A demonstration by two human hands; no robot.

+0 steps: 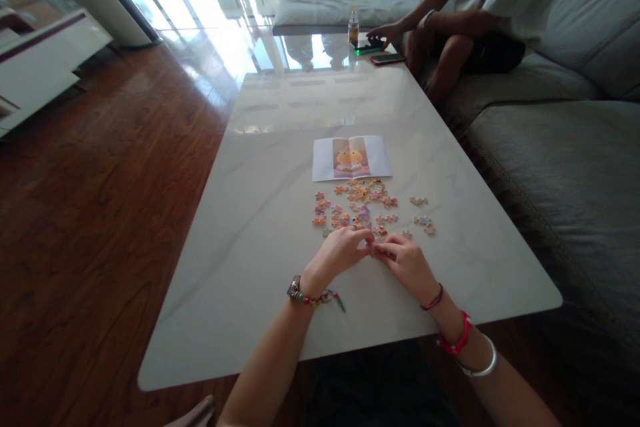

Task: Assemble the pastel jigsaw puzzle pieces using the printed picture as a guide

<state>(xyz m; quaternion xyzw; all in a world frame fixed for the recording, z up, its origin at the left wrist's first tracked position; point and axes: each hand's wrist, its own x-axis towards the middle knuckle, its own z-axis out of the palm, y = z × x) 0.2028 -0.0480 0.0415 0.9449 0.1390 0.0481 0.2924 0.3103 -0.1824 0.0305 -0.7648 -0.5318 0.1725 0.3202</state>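
Forearms (274, 353) cross table edge (360, 341); room left of puzzle pieces (364, 194).

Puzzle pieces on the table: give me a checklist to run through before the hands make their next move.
1. Printed sheet uncovered: ok; it lies beyond the puzzle pieces, its picture in plain view.
2. Pieces spread apart: not ok; many are crowded together just on the near side of the sheet.
3. Pieces away from the edges of the table: ok for all that show.
4. What the left hand and right hand have at their fingertips: cannot tell; too small and partly hidden.
5. Bottle away from the pieces: ok; it stands upright near the far end.
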